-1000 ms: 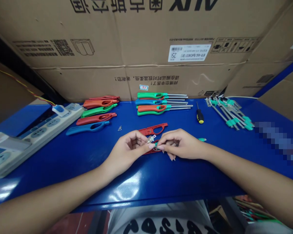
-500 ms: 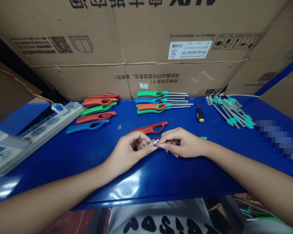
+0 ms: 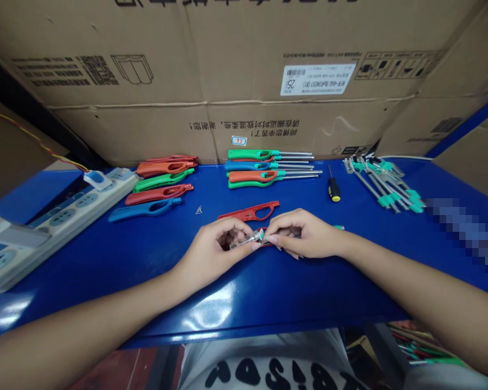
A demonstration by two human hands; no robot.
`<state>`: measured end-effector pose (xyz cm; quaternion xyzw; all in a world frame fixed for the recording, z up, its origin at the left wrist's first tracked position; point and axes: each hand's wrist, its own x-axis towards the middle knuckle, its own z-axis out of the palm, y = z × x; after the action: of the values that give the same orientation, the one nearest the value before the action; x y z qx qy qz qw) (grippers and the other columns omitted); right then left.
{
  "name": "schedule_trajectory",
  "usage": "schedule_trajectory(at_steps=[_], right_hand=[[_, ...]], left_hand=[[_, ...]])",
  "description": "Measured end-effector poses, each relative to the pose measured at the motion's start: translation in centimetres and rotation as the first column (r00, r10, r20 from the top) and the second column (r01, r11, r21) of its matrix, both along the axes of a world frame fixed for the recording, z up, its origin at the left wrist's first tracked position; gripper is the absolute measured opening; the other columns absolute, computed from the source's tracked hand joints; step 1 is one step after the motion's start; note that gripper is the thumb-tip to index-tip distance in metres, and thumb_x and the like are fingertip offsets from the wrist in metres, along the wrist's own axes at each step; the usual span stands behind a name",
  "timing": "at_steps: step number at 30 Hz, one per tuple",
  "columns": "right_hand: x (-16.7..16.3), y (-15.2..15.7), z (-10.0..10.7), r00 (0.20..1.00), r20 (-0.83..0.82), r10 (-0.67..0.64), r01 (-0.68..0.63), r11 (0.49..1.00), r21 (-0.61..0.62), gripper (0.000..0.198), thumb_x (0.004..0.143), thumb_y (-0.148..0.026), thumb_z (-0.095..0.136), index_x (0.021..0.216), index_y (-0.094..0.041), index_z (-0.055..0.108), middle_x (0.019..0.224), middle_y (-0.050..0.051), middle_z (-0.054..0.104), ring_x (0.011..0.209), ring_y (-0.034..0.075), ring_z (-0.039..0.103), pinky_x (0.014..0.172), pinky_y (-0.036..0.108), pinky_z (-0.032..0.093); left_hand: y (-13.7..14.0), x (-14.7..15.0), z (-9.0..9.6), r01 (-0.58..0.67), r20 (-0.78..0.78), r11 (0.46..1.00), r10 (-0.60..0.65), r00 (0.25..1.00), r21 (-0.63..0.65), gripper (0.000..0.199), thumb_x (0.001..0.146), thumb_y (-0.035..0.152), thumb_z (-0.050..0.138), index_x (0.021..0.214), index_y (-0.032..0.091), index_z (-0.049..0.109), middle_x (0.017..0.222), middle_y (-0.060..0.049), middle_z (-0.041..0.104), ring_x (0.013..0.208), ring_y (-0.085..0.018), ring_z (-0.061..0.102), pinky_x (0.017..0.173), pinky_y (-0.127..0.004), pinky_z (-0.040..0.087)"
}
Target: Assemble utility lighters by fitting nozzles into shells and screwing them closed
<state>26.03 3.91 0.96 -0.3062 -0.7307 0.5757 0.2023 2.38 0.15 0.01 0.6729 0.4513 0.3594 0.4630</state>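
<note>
My left hand is closed round a clear lighter fuel tank with metal and teal parts at its right end. At that end the fingertips of my right hand are pinched together; what lies between them is too small to make out. A red lighter handle half lies on the blue table just behind my hands, its inside facing up. Another red piece is partly hidden beneath my fingers. Past my right wrist a teal tip shows, the rest covered by the hand.
Coloured handle shells lie at left near a power strip. Small screws sit in front. Assembled long lighters are stacked at the back, with a screwdriver and lighter inner parts to their right. A cardboard box stands behind.
My right fingertips have shifted slightly at the end of the fuel tank, and more of its teal part shows. The view has tilted a little; the table's things lie as before.
</note>
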Motion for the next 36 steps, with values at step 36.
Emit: schedule_trajectory(at_steps=[36], right_hand=[[-0.25,0.43,-0.04,0.994,-0.076,-0.083,0.078,0.994,-0.076,0.039,0.084,-0.050,0.074,0.084,-0.014,0.062,0.058,-0.006,0.055,0.037,0.004,0.049,0.033,0.015,0.036]], left_hand=[[0.19,0.21,0.37,-0.029,0.025,0.997,0.027,0.999,0.074,0.020,0.089,0.034,0.071,0.102,0.020,0.078,0.105,-0.008,0.075,0.094,-0.021,0.071,0.083,-0.032,0.056]])
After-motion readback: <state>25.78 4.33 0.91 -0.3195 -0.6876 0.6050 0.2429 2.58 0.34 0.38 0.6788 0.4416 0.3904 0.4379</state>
